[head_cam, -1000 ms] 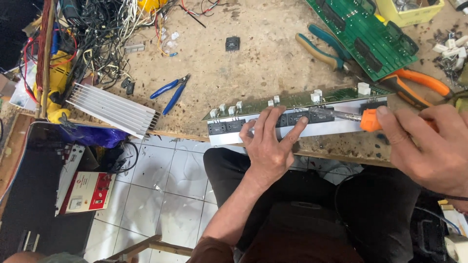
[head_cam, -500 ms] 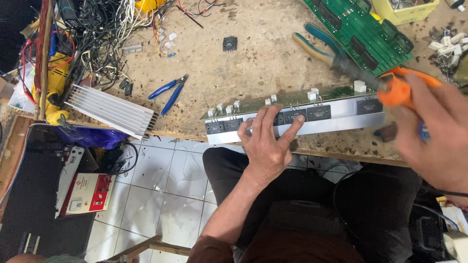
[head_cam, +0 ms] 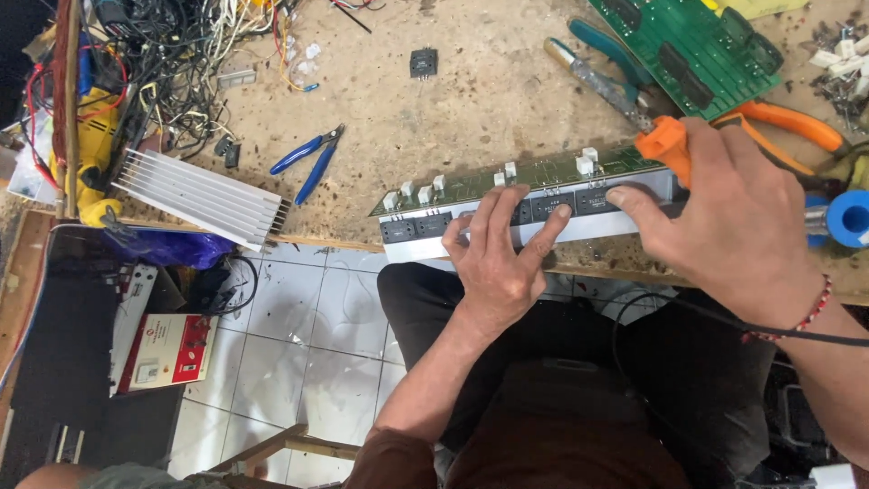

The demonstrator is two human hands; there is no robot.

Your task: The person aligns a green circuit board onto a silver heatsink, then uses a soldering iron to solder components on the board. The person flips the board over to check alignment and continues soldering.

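Observation:
A long green circuit board (head_cam: 543,170) with white parts, fixed to an aluminium bar (head_cam: 412,249), lies along the front edge of the wooden bench. My left hand (head_cam: 502,254) presses on the black components on its front side, fingers spread. My right hand (head_cam: 733,217) grips an orange-handled soldering iron (head_cam: 665,143) at the board's right end. The iron's metal shaft points up and left, off the board, and its blue rear end (head_cam: 851,217) sticks out to the right. My right index finger rests on the bar.
Blue cutters (head_cam: 308,158) and a finned heatsink (head_cam: 204,195) lie left of the board. A second green board (head_cam: 697,45), teal pliers (head_cam: 602,41) and orange pliers (head_cam: 787,122) sit behind it. Tangled wires (head_cam: 163,54) fill the far left. A red-and-white box (head_cam: 167,351) is on the floor.
My right hand lifted the soldering iron off the board, swung it right, then brought it down at the board's right end. My left hand stayed on the board.

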